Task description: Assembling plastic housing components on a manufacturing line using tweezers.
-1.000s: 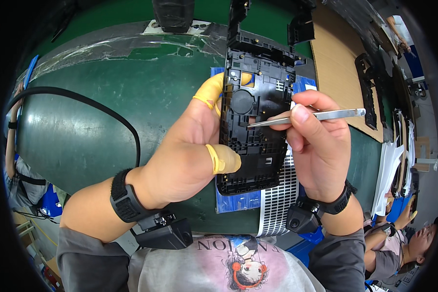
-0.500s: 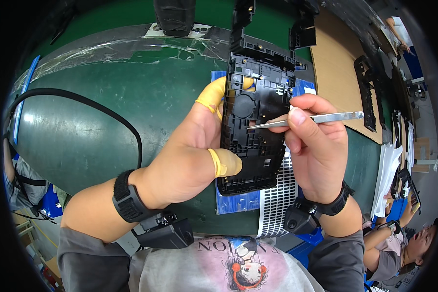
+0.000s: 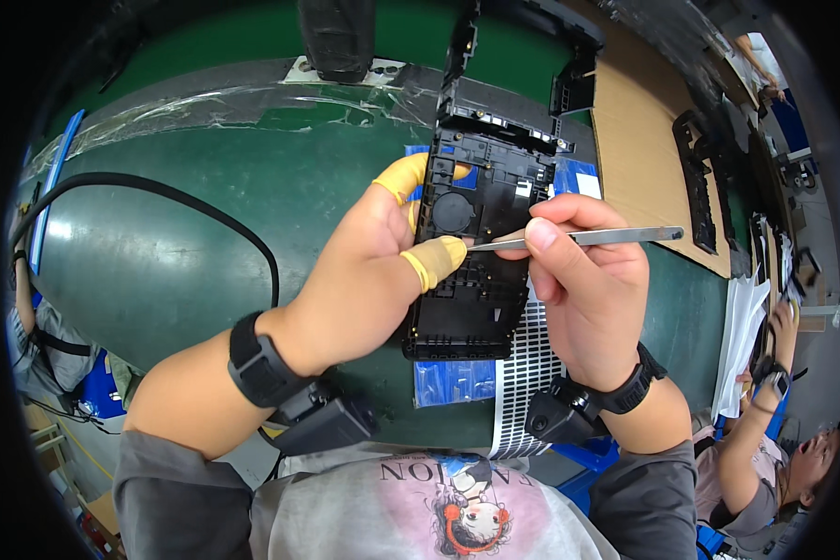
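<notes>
The black plastic housing (image 3: 499, 205) is lifted over the green surface (image 3: 149, 271), its long axis running roughly from twelve to six o'clock. At its eight o'clock side the left hand (image 3: 369, 257) has a firm grip on it, fingers behind and thumb on the face, with yellow finger cots (image 3: 431, 263) on the thumb and a finger. From four o'clock the right hand (image 3: 583, 271) keeps its grip pinched on metal tweezers (image 3: 616, 236); their blunt end points to three o'clock and their tips to nine, right by the left thumb tip. Whether the tips hold anything cannot be told. A round disc (image 3: 453, 213) sits just above that thumb. Toward six o'clock show a blue sheet (image 3: 453, 383) and a white slotted strip (image 3: 527, 373); toward two lies cardboard (image 3: 635, 149), and a black cable (image 3: 159, 188) curves at nine.
</notes>
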Tool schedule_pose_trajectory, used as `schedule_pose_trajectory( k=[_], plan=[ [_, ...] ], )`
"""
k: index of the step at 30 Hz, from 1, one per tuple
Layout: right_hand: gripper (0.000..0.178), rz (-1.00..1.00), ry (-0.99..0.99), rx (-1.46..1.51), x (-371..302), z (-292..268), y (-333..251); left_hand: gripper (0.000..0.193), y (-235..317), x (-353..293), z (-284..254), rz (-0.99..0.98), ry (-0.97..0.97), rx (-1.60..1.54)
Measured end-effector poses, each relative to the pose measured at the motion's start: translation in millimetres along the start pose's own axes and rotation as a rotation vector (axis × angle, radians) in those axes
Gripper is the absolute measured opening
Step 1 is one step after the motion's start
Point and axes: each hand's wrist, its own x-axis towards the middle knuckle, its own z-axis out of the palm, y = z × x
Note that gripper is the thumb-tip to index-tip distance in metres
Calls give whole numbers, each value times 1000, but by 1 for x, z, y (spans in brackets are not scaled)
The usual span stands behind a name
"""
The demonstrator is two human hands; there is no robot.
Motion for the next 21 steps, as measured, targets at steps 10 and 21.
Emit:
schedule_pose_trajectory(
  k=[10, 21],
  plan=[
    [9, -223, 56, 308, 17, -42, -45, 39, 11, 18, -1, -20, 51, 4],
    [5, -11, 311, 402, -1, -132, -14, 40, 54, 203, -8, 229, 497, 823]
  ],
)
